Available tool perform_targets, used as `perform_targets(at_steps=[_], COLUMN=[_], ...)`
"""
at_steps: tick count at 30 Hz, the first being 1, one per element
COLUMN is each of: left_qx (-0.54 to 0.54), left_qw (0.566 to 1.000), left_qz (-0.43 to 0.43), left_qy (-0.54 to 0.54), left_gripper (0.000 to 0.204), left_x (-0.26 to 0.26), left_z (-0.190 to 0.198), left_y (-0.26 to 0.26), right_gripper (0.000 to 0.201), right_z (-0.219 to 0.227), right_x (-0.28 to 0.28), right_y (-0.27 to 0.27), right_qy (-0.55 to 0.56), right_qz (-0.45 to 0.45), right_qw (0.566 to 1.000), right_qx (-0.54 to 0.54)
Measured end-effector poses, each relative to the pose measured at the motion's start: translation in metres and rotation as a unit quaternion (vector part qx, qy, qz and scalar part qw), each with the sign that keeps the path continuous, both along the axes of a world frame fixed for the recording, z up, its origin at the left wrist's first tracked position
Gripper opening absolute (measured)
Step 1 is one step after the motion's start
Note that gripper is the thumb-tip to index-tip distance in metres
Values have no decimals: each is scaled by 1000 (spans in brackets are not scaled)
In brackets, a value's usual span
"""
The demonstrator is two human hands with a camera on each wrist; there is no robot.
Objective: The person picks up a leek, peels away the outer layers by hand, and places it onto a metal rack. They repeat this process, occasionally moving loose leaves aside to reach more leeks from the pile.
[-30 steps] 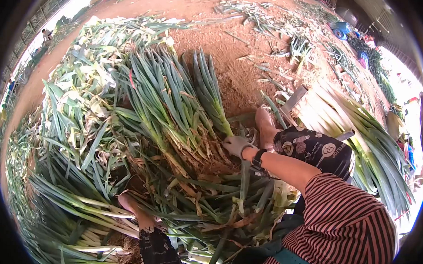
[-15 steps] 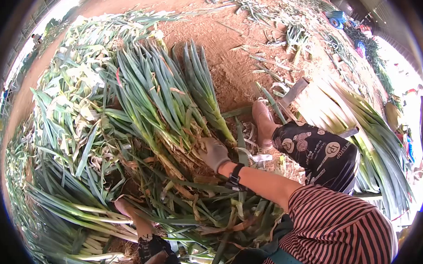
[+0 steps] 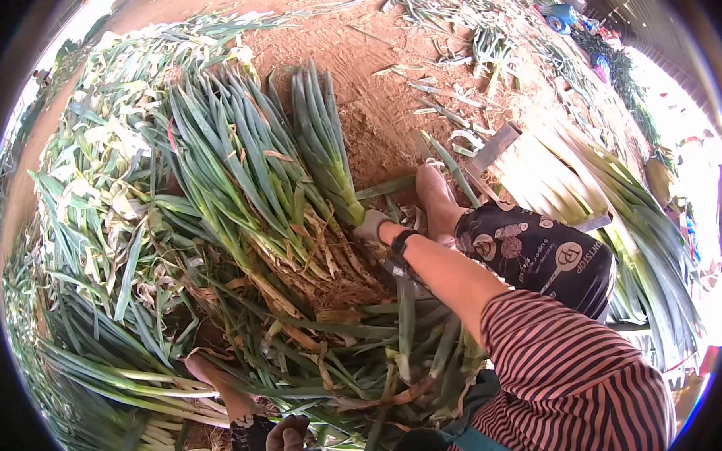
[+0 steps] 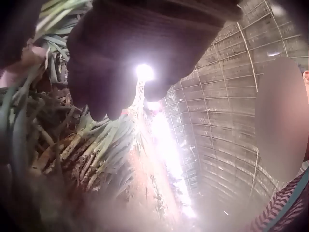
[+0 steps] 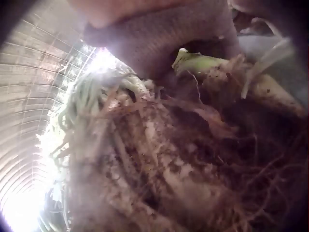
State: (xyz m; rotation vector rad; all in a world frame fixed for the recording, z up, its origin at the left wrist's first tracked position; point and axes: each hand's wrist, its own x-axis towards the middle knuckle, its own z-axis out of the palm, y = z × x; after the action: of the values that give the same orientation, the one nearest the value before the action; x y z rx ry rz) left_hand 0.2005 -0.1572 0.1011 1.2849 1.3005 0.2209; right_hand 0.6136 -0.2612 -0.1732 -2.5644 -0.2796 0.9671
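Observation:
My right hand (image 3: 370, 225), in a pale glove, grips the lower end of the green onions (image 3: 322, 139) lying just right of the big bundle. Its curled fingers are partly hidden; in the right wrist view the glove (image 5: 159, 41) is above soil-covered stalks and roots (image 5: 159, 164). The big bundle of green onions (image 3: 239, 158) lies with leaves pointing away and roots towards me. Low in the head view, my left hand (image 3: 286, 443), also gloved, is by my knee. Its fingers (image 4: 104, 96) hang loosely in the left wrist view, with nothing visible in them.
Stripped leaves (image 3: 108, 155) are heaped on the left. Pale, cleaned onions (image 3: 146, 436) lie at lower left. A wooden holder (image 3: 493, 151) bears more cleaned onions (image 3: 639, 224) at right. My feet (image 3: 435, 193) stand among loose leaves (image 3: 342, 361).
My right hand went from the right-hand onions over to the big bundle's stalks, then back to the right-hand onions' lower end. My left hand has come into view at the bottom.

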Motion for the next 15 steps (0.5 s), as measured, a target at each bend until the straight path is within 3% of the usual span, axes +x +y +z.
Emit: perform_targets(at_steps=[2, 3, 6, 8, 11, 12, 14, 15], left_qx=[13, 18, 32, 33, 33, 74, 120, 84], left_qw=[1000, 1000, 998, 997, 987, 982, 967, 966], left_qz=[-1, 0, -15, -36, -16, -43, -102, -64], left_qy=[-10, -19, -45, -63, -158, -167, -200, -234], left_gripper=[29, 29, 30, 29, 24, 33, 49, 56], left_x=[1, 0, -6, -10, -4, 4, 12, 23], left_z=[3, 3, -5, -12, -23, -9, -10, -4], left_y=[-1, -4, -8, -12, -21, -25, -21, -26], right_gripper=[51, 54, 57, 59, 48, 49, 51, 51], right_z=[22, 20, 112, 184, 227, 226, 248, 248], right_x=[0, -5, -55, -96, -160, -183, -229, -249], right_y=[2, 1, -9, -10, -13, -17, -26, -33], right_qy=[35, 41, -18, -53, -137, -224, -221, -281], right_qz=[-5, -32, -14, 28, 131, 185, 259, 287], right_qw=[996, 974, 961, 973, 959, 928, 914, 869], right_qx=[87, 222, 276, 222, 209, 232, 220, 288])
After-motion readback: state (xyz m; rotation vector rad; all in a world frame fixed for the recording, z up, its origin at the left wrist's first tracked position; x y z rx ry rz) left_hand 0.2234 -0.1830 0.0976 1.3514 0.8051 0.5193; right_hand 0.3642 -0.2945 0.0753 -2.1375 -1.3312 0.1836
